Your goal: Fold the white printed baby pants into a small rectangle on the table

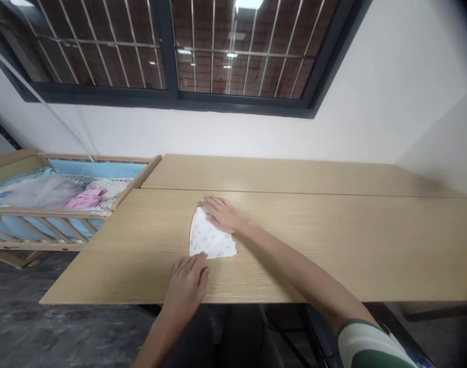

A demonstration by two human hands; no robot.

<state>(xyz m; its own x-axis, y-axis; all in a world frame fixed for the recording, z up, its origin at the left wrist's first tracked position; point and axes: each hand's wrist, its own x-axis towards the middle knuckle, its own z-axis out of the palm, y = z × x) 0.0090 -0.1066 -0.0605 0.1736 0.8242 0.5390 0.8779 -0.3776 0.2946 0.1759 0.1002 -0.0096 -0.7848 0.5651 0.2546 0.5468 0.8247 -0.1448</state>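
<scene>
A small white cloth with a faint scattered print lies flat on the wooden table. Its left side is curved and its lower right edge is uneven; I cannot tell what kind of item it is. My right hand is laid flat over its upper right part, fingers stretched out toward the upper left and covering that corner. At the cloth's lower left edge, my left hand rests on the table with its fingertips on or right beside the fabric. The left fingers are loosely bent and nothing shows in them.
Left of the table stands a wooden crib with blue padding, holding a pink cloth and a pale sheer net. Behind the table are a white wall and a dark-framed window. The table's front edge runs close to me.
</scene>
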